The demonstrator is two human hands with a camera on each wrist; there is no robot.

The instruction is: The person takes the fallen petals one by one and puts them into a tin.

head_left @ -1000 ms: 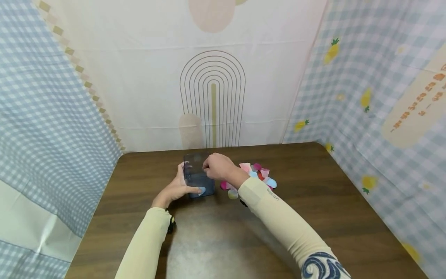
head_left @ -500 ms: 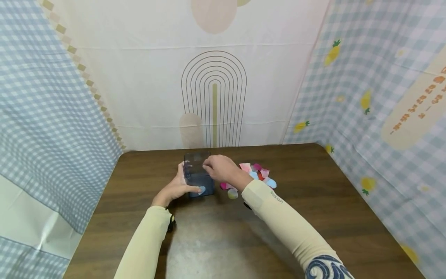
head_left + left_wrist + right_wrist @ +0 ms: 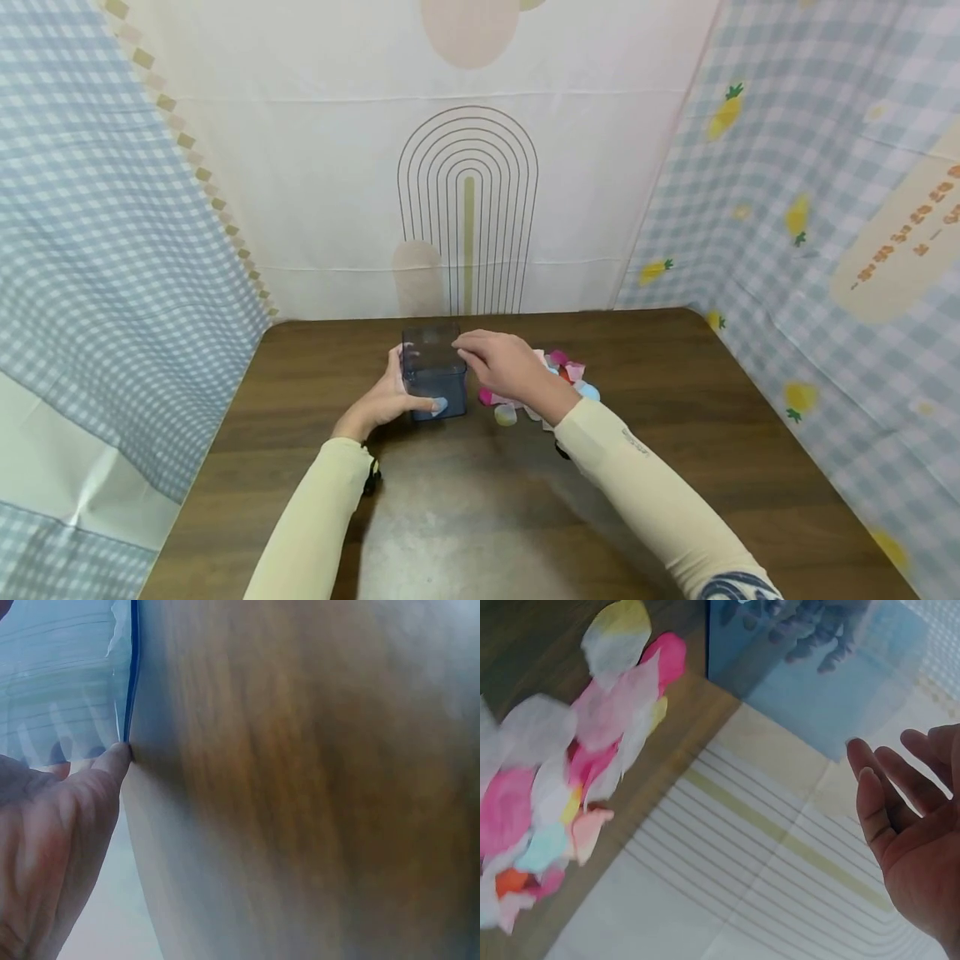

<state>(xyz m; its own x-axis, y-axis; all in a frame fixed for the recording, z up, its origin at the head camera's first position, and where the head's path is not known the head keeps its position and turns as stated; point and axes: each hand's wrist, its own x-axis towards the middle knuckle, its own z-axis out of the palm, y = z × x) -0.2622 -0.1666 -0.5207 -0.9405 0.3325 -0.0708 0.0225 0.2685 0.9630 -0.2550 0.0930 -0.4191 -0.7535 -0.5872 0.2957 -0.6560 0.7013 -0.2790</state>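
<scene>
A see-through blue-tinted plastic box (image 3: 438,392) stands on the table. My left hand (image 3: 384,400) holds it from the left, thumb across the front and fingers around the far side. By the thumb tip a light blue petal (image 3: 440,406) shows at the front wall; whether it lies inside or outside, I cannot tell. My right hand (image 3: 504,360) hovers at the box's upper right edge. In the right wrist view its loosely bent fingers (image 3: 870,787) hold nothing. Close by lies a pile of pink, white, red and blue artificial petals (image 3: 573,372), partly hidden by the right forearm.
The wooden table (image 3: 450,517) extends around the box and petals. A patterned cloth (image 3: 330,183) hangs behind its far edge, with checked cloth (image 3: 780,192) on the right and more on the left.
My right hand has shifted a little to the right from the box's top, and its curled fingers have straightened. The left hand keeps its hold on the box.
</scene>
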